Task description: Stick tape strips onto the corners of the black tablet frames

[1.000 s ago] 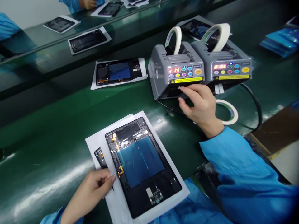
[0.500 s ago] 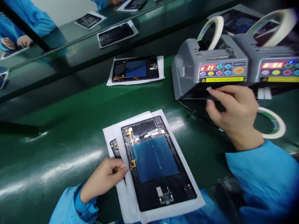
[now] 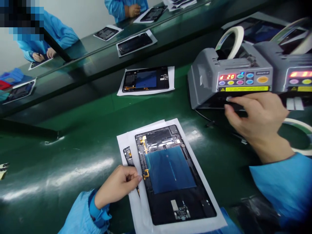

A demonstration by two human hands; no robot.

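Observation:
My left hand (image 3: 119,185) is closed in a pinch at the left edge of a white sheet (image 3: 216,208). On that sheet lies an opened tablet (image 3: 156,208) with a blue film-covered battery, orange flex cables and a small circuit board. A second tablet (image 3: 128,154) on its own sheet is mostly hidden underneath. My right hand (image 3: 260,120) is at the front of a grey tape dispenser (image 3: 202,81), thumb and index finger apart. The index fingertip touches a small white piece of tape (image 3: 228,99) at the dark outlet.
Beside it stands another dispenser (image 3: 280,61), with a tape roll (image 3: 298,136) lying in front. Another opened tablet (image 3: 146,79) rests on paper at the back. Beyond a raised ledge are more tablets (image 3: 135,44) and co-workers in blue sleeves (image 3: 60,32).
The view has swung left, so the tablet and dispensers appear farther right. My left hand keeps its pinch on the sheet; my right fingertip remains at the dispenser outlet.

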